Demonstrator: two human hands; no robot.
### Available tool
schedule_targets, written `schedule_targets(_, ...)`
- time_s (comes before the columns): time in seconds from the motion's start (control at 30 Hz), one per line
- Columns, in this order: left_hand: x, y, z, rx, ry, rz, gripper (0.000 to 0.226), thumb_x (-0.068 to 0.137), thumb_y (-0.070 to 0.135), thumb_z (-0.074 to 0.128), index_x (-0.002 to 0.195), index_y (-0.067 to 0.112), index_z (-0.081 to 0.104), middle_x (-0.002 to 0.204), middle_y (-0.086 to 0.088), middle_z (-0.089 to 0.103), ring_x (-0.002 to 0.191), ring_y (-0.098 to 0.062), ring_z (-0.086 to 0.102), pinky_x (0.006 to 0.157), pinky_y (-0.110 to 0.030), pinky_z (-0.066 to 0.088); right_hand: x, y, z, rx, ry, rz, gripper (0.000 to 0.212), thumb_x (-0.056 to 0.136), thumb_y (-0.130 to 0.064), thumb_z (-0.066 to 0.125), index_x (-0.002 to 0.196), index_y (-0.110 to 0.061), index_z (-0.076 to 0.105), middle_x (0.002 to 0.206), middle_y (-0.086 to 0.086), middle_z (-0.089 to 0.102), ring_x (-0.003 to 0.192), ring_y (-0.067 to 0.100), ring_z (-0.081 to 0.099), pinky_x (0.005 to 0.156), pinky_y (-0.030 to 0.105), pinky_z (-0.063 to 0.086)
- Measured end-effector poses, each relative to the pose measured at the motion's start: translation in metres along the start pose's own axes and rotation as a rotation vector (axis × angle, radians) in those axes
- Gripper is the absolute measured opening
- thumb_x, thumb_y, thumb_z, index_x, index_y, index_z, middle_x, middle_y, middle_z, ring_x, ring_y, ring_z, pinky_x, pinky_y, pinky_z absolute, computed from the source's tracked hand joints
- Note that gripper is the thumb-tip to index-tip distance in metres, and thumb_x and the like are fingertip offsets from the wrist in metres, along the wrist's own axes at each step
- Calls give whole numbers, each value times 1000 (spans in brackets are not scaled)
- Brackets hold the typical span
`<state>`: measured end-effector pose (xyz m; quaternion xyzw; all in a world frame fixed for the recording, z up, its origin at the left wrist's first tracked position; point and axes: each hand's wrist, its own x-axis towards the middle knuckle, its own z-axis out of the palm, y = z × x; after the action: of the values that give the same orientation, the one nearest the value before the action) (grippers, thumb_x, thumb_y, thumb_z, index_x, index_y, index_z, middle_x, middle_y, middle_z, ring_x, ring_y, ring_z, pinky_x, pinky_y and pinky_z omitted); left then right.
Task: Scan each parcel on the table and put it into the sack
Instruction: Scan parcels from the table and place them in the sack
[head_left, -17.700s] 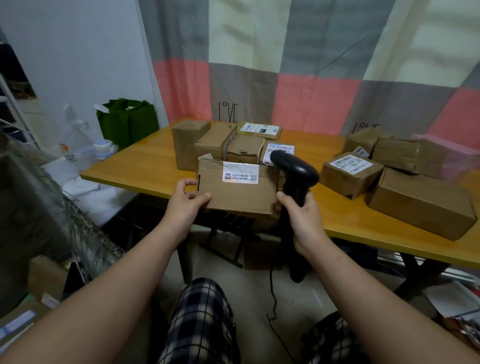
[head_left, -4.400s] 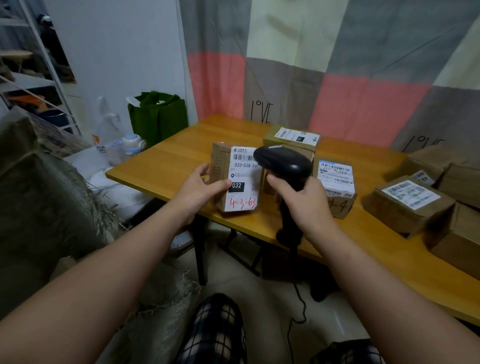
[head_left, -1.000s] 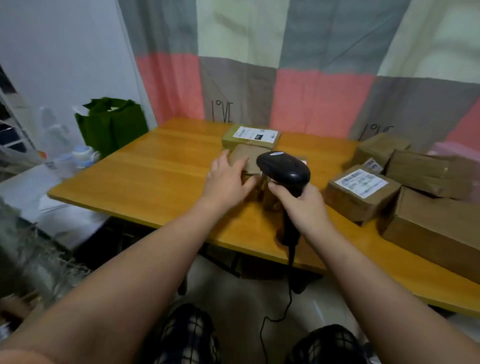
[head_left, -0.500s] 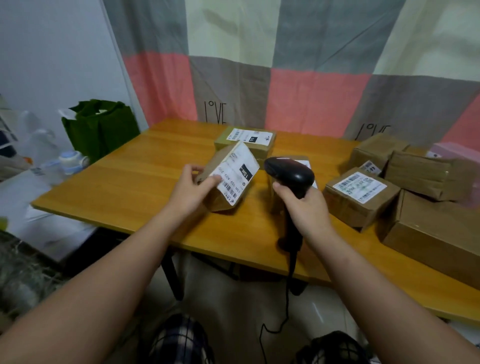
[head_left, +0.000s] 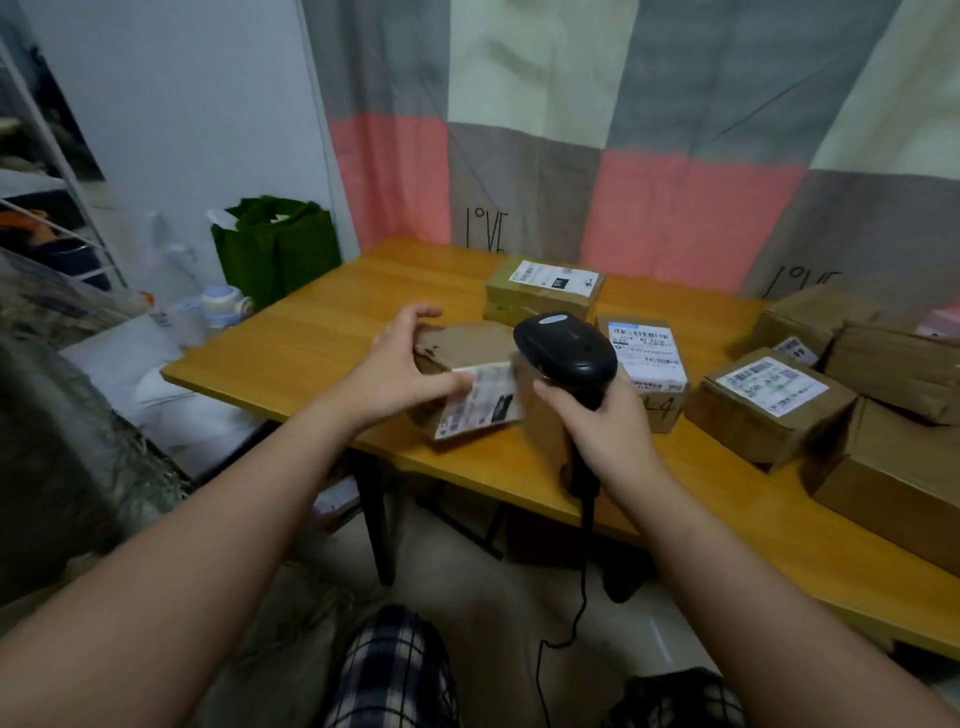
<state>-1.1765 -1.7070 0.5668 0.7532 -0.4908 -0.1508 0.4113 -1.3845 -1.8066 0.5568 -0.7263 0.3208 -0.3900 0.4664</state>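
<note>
My left hand (head_left: 400, 371) grips a small brown cardboard parcel (head_left: 470, 345) over the front of the wooden table (head_left: 311, 343); its white label faces me, tilted and blurred. My right hand (head_left: 605, 423) grips the handle of a black barcode scanner (head_left: 563, 348), whose head sits just right of the parcel's label. The scanner's cable hangs down to the floor. The coarse grey-brown sack (head_left: 62, 447) stands at the left edge of the view.
More labelled parcels lie on the table: one at the back (head_left: 543, 286), one behind the scanner (head_left: 649, 364), and several brown boxes (head_left: 769, 405) at the right. A green bag (head_left: 275, 249) and a shelf stand left of the table.
My left hand has turned the parcel so that its label has dropped lower and faces me, closer to the scanner head. The view has swung left, showing the sack again.
</note>
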Motion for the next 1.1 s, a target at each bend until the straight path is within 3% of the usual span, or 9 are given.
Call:
schedule_targets(0.13,-10,-15,12,66,-174,-7,91,62,50,80,135,36,26,140,1,34,133,-19,34,109,-32,31,-5,0,4,11,-91,70,43,83,-26,74,123,-25,57,110,-13,58,88,-13,47,66,3,35)
schedule_targets(0.3,-35,-43,30,-79,-157,-122,141,55,55,86,149,35,-18,159,2,5,145,-18,11,119,-41,16,-4,-3,9,150,-205,231,17,85,-24,71,99,-28,63,95,-12,64,88,-2,55,70,15,39)
schedule_targets(0.47,-35,-28,26,-250,39,-138,120,66,40,82,152,25,1,138,10,32,126,-7,35,105,-26,32,2,-5,12,241,-182,324,18,85,-27,72,101,-26,64,100,-3,70,98,13,64,89,32,49)
schedule_targets(0.57,-22,-6,16,-445,297,-103,86,74,43,76,142,20,30,129,6,46,116,-10,48,83,-10,42,2,-8,16,403,-151,419,22,86,-24,71,106,-17,65,97,4,73,94,22,71,86,42,57)
schedule_targets(0.63,-15,2,16,-518,323,-88,73,73,49,74,132,24,38,120,8,53,116,-14,51,85,-12,43,0,-9,21,486,-156,492,17,86,-24,71,100,-17,65,93,4,75,92,23,72,84,45,58)
schedule_targets(0.73,-15,0,26,-583,156,-91,100,65,39,80,144,35,18,127,-1,57,119,-16,55,95,-25,47,-4,-8,27,573,-158,562,13,86,-25,71,96,-17,66,92,5,76,92,22,72,85,45,58)
schedule_targets(0.83,-21,-8,35,-537,108,-121,117,77,10,78,150,36,-11,135,2,49,114,-6,54,78,-7,48,-7,-3,27,594,-147,581,19,86,-28,72,99,-15,66,93,5,76,91,22,72,81,41,60)
schedule_targets(0.93,-21,-3,32,-469,246,-201,106,80,15,75,153,19,-1,129,4,49,113,-7,51,80,-5,45,-10,2,22,442,-55,522,24,86,-33,71,100,-15,63,89,5,69,82,22,70,71,39,61)
schedule_targets(1.1,-10,-5,20,-261,300,-239,95,74,37,80,149,13,28,144,-4,47,129,-18,46,108,-36,39,-18,-10,6,134,-42,120,13,88,-27,67,81,-17,63,63,8,59,53,23,61,58,38,55)
